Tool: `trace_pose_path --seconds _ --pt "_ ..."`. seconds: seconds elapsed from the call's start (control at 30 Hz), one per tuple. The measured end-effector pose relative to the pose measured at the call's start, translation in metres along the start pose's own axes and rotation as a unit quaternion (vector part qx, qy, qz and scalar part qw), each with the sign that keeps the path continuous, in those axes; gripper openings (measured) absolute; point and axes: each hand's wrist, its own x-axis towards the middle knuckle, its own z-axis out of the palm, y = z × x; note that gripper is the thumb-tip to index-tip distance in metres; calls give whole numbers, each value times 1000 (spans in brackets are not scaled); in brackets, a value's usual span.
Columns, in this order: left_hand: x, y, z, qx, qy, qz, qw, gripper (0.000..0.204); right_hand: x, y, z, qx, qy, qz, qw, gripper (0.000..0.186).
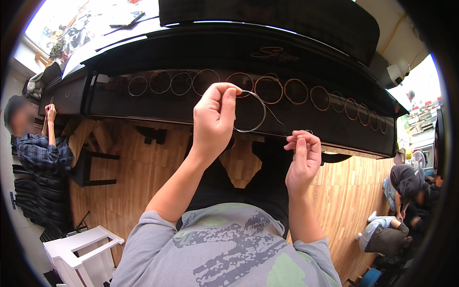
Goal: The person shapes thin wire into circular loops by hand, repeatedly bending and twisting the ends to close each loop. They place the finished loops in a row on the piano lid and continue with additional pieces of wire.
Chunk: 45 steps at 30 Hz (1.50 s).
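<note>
A coil of thin silver wire (265, 115) hangs in front of the black piano, its top pinched between the thumb and fingers of my left hand (215, 112). One loose strand runs from the coil down toward my right hand (304, 155), where thumb and fingertips are pressed together on its end. Beyond my hands, a row of wire coils lies along the piano's glossy black surface (110, 98). Silver coils (170, 82) are mostly on the left, while copper-coloured coils (296, 91) continue to the right. My left hand partly covers the row.
At the left a person in a plaid shirt (38, 148) sits by the piano's end, near a black stool (86, 167). A white wooden frame (81, 248) stands lower left. Other people (409, 191) crouch at the right on the wooden floor (344, 205).
</note>
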Motion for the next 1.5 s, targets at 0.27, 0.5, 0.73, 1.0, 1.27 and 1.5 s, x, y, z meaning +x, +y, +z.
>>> trace_pose_path --seconds 0.27,0.5,0.73,1.0,1.27,1.5 --pt "-10 12 -4 -124 -140 -158 969 16 22 -6 -15 -188 -33 -6 982 16" --pt "-14 22 -2 1 -140 -122 983 14 14 -30 -30 -11 -14 -71 997 58" --pt "-20 21 3 3 -134 -73 988 10 18 -54 3 -213 -129 -13 968 32" --pt "-14 25 -13 -126 -167 -201 957 14 19 -48 3 -316 -201 -8 927 12" --pt "-24 14 1 -186 -190 -248 932 13 14 -28 12 4 -142 154 978 11" --pt "-29 5 3 -135 -233 -264 926 21 22 0 11 268 -156 150 939 10"
